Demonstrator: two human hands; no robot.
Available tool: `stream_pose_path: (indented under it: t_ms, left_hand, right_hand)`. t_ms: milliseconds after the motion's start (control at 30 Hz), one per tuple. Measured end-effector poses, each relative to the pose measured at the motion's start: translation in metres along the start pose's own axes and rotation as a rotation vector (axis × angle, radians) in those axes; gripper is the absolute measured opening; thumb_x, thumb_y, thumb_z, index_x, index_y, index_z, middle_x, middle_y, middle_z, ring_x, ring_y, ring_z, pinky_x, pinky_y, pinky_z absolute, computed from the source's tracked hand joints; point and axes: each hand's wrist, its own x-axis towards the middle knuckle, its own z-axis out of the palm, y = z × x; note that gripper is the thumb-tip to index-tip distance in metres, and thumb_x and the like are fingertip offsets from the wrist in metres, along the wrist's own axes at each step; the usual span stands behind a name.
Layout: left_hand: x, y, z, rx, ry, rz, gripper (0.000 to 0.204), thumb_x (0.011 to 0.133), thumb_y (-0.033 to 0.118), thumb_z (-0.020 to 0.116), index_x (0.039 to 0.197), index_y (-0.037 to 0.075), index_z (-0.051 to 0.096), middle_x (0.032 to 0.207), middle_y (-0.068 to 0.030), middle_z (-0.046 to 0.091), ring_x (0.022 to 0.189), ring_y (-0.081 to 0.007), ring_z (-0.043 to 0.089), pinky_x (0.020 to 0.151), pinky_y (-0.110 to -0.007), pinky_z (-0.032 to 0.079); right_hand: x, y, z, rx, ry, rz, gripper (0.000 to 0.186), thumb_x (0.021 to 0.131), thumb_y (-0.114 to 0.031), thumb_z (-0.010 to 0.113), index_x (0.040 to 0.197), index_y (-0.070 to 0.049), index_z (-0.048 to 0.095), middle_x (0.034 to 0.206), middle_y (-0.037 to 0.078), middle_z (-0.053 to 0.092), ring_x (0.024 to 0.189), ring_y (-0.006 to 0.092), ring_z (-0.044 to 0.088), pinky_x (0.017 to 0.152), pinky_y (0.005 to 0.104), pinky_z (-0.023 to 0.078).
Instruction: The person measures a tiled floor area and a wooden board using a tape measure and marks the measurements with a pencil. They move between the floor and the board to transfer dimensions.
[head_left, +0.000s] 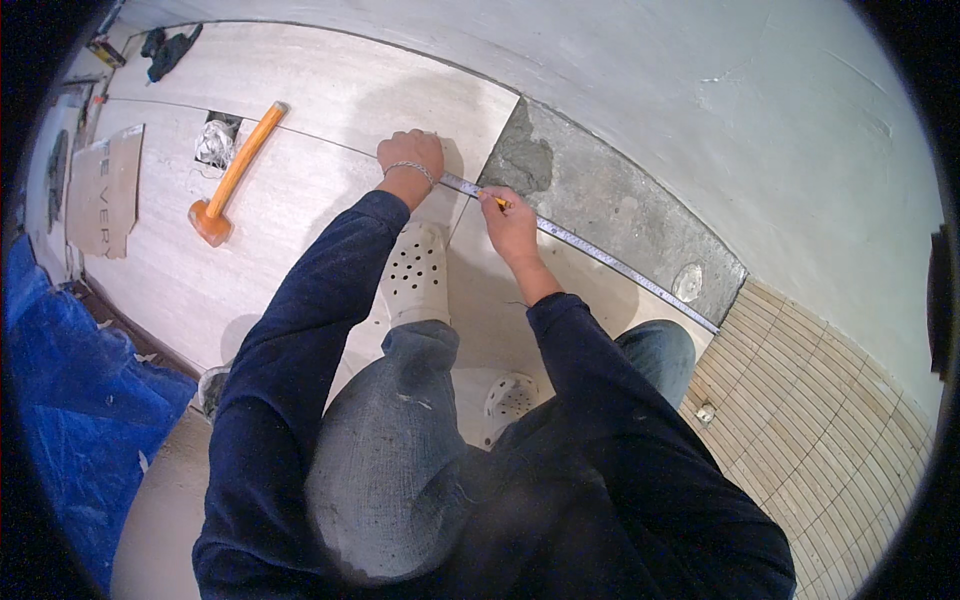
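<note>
A long silver measuring strip (625, 268) with fine marks lies along the edge of a pale floor tile, beside a bare grey strip of floor. My left hand (412, 155), a chain bracelet at its wrist, is closed over the strip's left end; whether a tape case sits under the fingers is hidden. A yellow pencil (501, 203) is pinched in my right hand (512, 225), its tip close to the strip near a tile joint. The strip's other end (715, 329) reaches the border of the small beige tiles.
An orange mallet (240, 175) lies on the tiles, beside a square cutout stuffed with crumpled plastic (215, 143). Cardboard (108, 190) and a blue sheet (75, 400) are at the left. Wet mortar (520, 150) covers part of the grey strip, along a wall (700, 90).
</note>
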Motion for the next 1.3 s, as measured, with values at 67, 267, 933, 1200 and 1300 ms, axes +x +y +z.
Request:
stream_pose_path:
  t_ms: [67,267,933,1200,1300]
  left_hand:
    - [0.002,-0.003,0.004,0.001,0.061,0.014,0.032,0.080,0.033,0.065,0.102,0.011,0.067,0.106,-0.0095,0.065,0.098,-0.0264,0.064,0.076,-0.038,0.054]
    - [0.004,-0.003,0.008,0.010,0.066,0.026,0.036,0.080,0.037,0.065,0.105,0.011,0.065,0.108,-0.0094,0.064,0.099,-0.0263,0.064,0.077,-0.038,0.054]
    - [0.001,-0.009,0.011,0.003,0.078,0.016,0.029,0.083,0.031,0.061,0.103,0.011,0.067,0.107,-0.0093,0.065,0.098,-0.0264,0.064,0.077,-0.039,0.054]
    - [0.002,-0.006,0.009,-0.008,0.075,-0.001,0.029,0.083,0.030,0.059,0.104,0.011,0.067,0.109,-0.0099,0.065,0.101,-0.0281,0.063,0.079,-0.039,0.053]
    - [0.001,-0.003,0.004,-0.028,0.068,0.006,0.027,0.084,0.027,0.057,0.104,0.010,0.067,0.109,-0.0106,0.065,0.101,-0.0287,0.063,0.080,-0.039,0.053]
  right_hand:
    - [-0.001,-0.001,0.001,0.008,-0.003,0.010,0.018,0.085,-0.017,0.062,0.095,-0.002,0.066,0.079,0.014,0.066,0.070,0.0179,0.062,0.067,0.0285,0.048]
    - [-0.001,0.001,0.000,0.003,-0.002,-0.046,0.019,0.085,-0.017,0.062,0.095,-0.002,0.066,0.079,0.014,0.066,0.070,0.0178,0.062,0.067,0.0287,0.048]
    - [-0.002,0.001,0.007,0.013,0.008,-0.010,0.018,0.085,-0.018,0.061,0.094,-0.003,0.067,0.076,0.013,0.066,0.068,0.0192,0.062,0.064,0.0299,0.048]
    - [0.020,0.015,-0.044,0.093,0.024,0.129,0.030,0.087,-0.031,0.057,0.089,-0.003,0.066,0.074,0.015,0.066,0.069,0.0252,0.063,0.067,0.0322,0.049]
    - [0.025,0.017,-0.072,-0.290,0.053,0.032,0.035,0.088,-0.036,0.053,0.091,-0.004,0.066,0.082,0.019,0.066,0.077,0.0335,0.063,0.073,0.0385,0.049]
